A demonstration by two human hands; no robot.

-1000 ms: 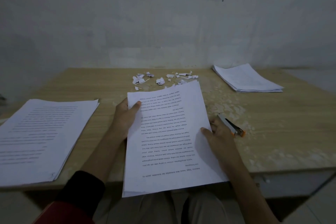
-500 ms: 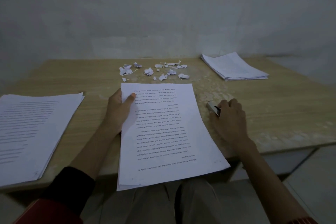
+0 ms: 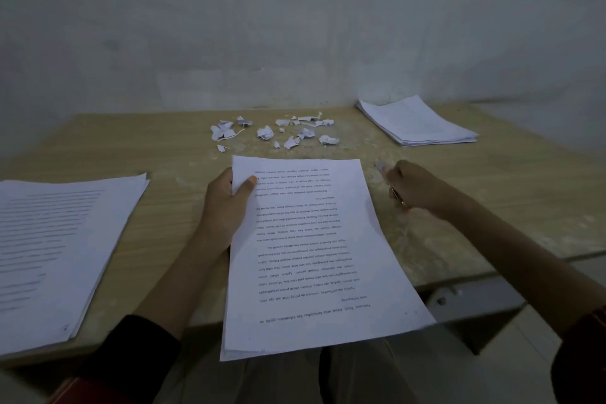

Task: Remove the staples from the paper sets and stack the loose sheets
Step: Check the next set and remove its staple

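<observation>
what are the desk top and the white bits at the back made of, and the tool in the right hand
Desk top: wood-look laminate or veneer, matte, with straight grain and pale worn patches.
White bits: torn paper, crumpled with ragged edges.
Tool in the right hand: dull grey tip, maybe metal; mostly hidden.

The scene is seen from a single head-worn camera, aimed forward and down at the desk [image 3: 492, 207]; the desk's near edge is seen close, the wall behind it farther off.
</observation>
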